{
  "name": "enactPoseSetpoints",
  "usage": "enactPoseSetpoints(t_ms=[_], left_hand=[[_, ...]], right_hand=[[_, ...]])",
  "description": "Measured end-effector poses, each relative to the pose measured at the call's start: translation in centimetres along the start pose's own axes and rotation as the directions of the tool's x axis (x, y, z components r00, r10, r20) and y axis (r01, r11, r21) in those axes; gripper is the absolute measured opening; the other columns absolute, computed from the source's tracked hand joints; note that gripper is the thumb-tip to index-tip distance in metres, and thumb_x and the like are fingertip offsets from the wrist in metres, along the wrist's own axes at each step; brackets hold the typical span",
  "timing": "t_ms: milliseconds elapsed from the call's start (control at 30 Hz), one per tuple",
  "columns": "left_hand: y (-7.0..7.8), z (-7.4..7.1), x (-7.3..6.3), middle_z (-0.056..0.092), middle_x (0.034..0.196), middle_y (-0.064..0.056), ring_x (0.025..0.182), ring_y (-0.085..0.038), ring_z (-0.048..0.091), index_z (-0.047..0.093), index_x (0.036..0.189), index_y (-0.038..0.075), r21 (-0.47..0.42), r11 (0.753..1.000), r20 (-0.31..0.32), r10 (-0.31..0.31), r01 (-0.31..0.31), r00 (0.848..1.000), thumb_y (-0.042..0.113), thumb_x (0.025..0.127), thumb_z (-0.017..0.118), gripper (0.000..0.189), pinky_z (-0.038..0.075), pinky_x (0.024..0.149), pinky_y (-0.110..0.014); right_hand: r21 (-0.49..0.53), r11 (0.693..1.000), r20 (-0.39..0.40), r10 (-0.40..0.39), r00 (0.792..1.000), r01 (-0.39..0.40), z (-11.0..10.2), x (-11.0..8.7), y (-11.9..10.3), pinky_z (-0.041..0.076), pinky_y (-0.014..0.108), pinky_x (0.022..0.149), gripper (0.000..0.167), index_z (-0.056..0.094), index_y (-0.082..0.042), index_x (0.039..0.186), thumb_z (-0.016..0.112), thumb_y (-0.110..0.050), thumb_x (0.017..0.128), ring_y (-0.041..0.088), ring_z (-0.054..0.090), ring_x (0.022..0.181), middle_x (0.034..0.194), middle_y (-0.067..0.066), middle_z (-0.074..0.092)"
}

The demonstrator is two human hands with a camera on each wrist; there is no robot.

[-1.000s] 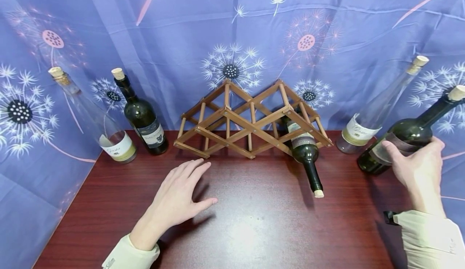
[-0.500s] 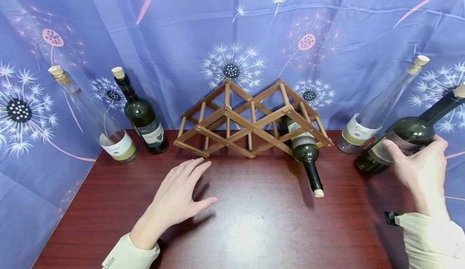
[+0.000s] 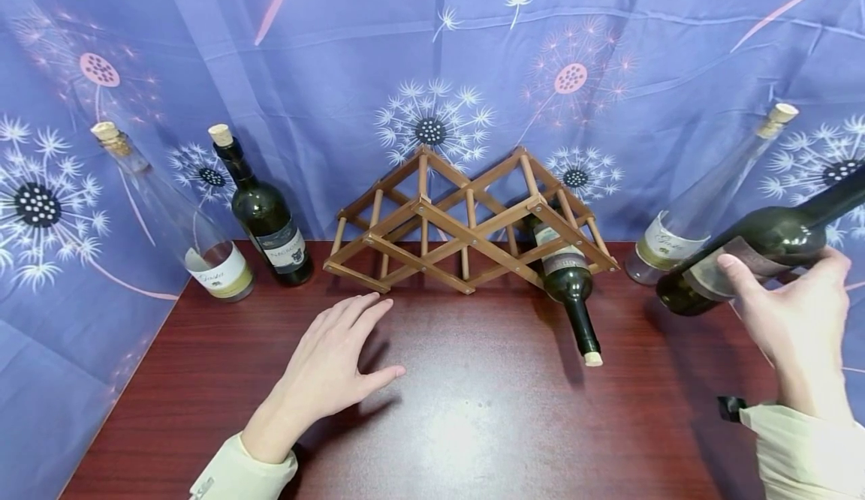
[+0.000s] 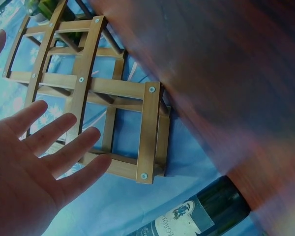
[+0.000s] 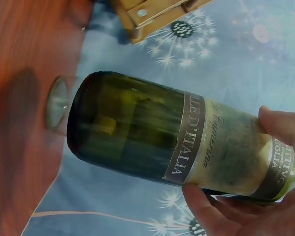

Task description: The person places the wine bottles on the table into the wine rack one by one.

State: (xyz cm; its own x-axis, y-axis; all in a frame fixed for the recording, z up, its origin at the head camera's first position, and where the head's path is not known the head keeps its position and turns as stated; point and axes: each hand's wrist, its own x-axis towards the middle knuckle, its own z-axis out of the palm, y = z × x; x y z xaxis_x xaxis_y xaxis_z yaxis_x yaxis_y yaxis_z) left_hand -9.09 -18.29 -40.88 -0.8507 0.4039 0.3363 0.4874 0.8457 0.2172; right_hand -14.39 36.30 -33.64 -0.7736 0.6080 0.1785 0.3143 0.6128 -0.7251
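Observation:
A dark green wine bottle [image 3: 750,248] leans to the right in the grip of my right hand [image 3: 797,320]. Its base is off the table in the right wrist view, where the label [image 5: 231,147] faces the camera. My left hand [image 3: 331,365] hovers near the front of the wooden wine rack [image 3: 466,237], fingers spread and holding nothing. In that rack's right side lies another dark wine bottle [image 3: 569,286], its corked neck pointing toward me.
A clear bottle [image 3: 669,241] stands behind the held one. At the left stand a clear bottle [image 3: 216,267] and a dark bottle [image 3: 273,237], both corked. Blue dandelion-print cloth [image 3: 324,79] hangs behind the reddish table [image 3: 507,410].
My right hand has lifted the wine bottle off the table and tilted it further, shifting right so its cork leaves the head view. The left hand has stayed in place.

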Motion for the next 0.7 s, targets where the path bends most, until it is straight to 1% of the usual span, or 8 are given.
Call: enactPoseSetpoints(t_ms=[100,233,333,400,433,533,600,700], left_hand=[[0.0,0.0,0.0,0.053,0.155,-0.010,0.141,-0.033,0.051,0.053,0.156,0.017,-0.001,1.000,-0.003,0.001,-0.001,1.000,0.070,0.083,0.078,0.094,0.043,0.111,-0.058],[0.0,0.0,0.0,0.053,0.155,-0.010,0.141,-0.033,0.051,0.052,0.156,0.017,0.002,1.000,-0.003,0.001,-0.001,1.000,0.070,0.083,0.078,0.094,0.043,0.112,-0.058],[0.0,0.0,0.1,0.053,0.156,-0.009,0.141,-0.033,0.051,0.052,0.156,0.017,0.002,1.000,-0.001,-0.001,0.001,1.000,0.070,0.083,0.078,0.094,0.043,0.112,-0.058],[0.1,-0.1,0.1,0.053,0.156,-0.009,0.141,-0.033,0.050,0.052,0.157,0.018,0.001,1.000,0.002,-0.003,0.003,1.000,0.071,0.084,0.078,0.094,0.043,0.112,-0.058],[0.1,-0.1,0.1,0.053,0.156,-0.009,0.141,-0.033,0.050,0.052,0.157,0.018,0.000,1.000,0.003,-0.004,0.004,1.000,0.071,0.084,0.078,0.094,0.043,0.112,-0.058],[0.1,-0.1,0.1,0.052,0.156,-0.008,0.141,-0.032,0.050,0.052,0.157,0.018,0.000,1.000,0.005,-0.008,0.008,1.000,0.071,0.084,0.077,0.094,0.043,0.112,-0.058],[0.1,-0.1,0.1,0.052,0.156,-0.008,0.141,-0.032,0.050,0.052,0.157,0.017,0.000,1.000,0.003,-0.007,0.007,1.000,0.071,0.084,0.077,0.094,0.043,0.112,-0.058],[0.1,-0.2,0.1,0.052,0.156,-0.008,0.141,-0.032,0.050,0.052,0.157,0.018,0.001,1.000,0.001,-0.005,0.005,1.000,0.071,0.084,0.078,0.094,0.043,0.112,-0.058]], right_hand=[[0.005,1.000,-0.019,0.000,1.000,0.000,-0.2,-0.6,-0.6,0.038,0.019,0.094,0.092,0.028,-0.024,0.162,0.080,-0.046,0.090,0.023,0.054,0.129,0.143,0.000,0.048],[0.028,1.000,-0.030,0.001,1.000,0.000,-0.6,-1.4,-1.2,0.036,0.020,0.101,0.091,0.029,-0.029,0.162,0.081,-0.046,0.089,0.020,0.053,0.136,0.145,-0.002,0.048],[0.050,0.999,-0.038,-0.007,0.999,0.009,-0.8,-1.8,-1.6,0.036,0.018,0.098,0.089,0.030,-0.032,0.160,0.081,-0.045,0.089,0.015,0.053,0.136,0.144,-0.005,0.048],[0.080,0.996,-0.055,-0.038,0.998,0.043,-1.0,-2.2,-1.9,0.038,0.016,0.095,0.086,0.032,-0.032,0.159,0.082,-0.042,0.090,0.010,0.055,0.131,0.137,-0.014,0.049],[0.108,0.991,-0.069,-0.073,0.995,0.080,-1.0,-2.4,-2.1,0.039,0.015,0.094,0.084,0.034,-0.029,0.158,0.082,-0.038,0.090,0.009,0.057,0.128,0.135,-0.015,0.051],[0.216,0.956,-0.111,-0.177,0.978,0.198,-1.1,-3.0,-2.7,0.043,0.011,0.087,0.076,0.044,-0.023,0.153,0.084,-0.023,0.089,-0.002,0.059,0.109,0.120,-0.022,0.054],[0.281,0.922,-0.132,-0.237,0.963,0.265,-1.2,-3.4,-3.1,0.046,0.010,0.085,0.070,0.050,-0.018,0.149,0.084,-0.013,0.088,-0.005,0.059,0.098,0.116,-0.020,0.058],[0.335,0.895,-0.135,-0.263,0.955,0.294,-1.4,-3.7,-3.6,0.048,0.007,0.081,0.068,0.054,-0.016,0.147,0.084,-0.006,0.086,-0.003,0.063,0.090,0.113,-0.014,0.064]])
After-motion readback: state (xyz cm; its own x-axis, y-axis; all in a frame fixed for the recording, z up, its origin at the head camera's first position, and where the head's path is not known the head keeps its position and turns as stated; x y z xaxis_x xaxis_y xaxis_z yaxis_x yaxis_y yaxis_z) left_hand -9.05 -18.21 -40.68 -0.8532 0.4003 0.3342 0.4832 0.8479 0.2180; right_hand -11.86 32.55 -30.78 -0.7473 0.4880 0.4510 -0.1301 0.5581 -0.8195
